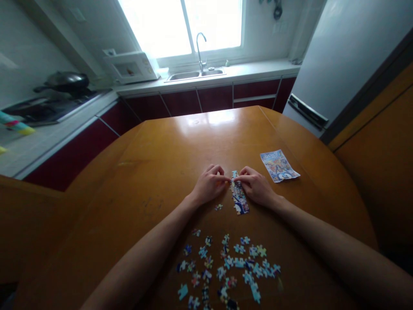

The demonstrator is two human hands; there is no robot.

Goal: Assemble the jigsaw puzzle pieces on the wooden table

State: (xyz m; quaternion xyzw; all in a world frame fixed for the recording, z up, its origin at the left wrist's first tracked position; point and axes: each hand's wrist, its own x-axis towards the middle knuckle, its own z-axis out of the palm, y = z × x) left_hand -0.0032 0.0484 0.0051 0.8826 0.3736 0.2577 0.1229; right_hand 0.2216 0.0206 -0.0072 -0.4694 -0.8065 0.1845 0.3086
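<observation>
A narrow strip of joined jigsaw puzzle pieces (239,201) lies on the wooden table between my hands. My left hand (209,184) is closed, its thumb and index finger pinched at the strip's upper left edge on a small puzzle piece that the fingertips mostly hide. From the other side, my right hand (258,187) grips the strip's upper part, index finger on top and the other fingers curled along its right edge. One loose puzzle piece (218,207) rests below my left hand. Nearer to me, many loose puzzle pieces (239,262) are scattered between my forearms.
A printed picture sheet (279,165) lies right of my hands on the wooden table (167,150). Beyond the table are a counter with a sink (183,76), a microwave (130,67) and a stove with a wok (67,82). A fridge (348,56) stands at the right.
</observation>
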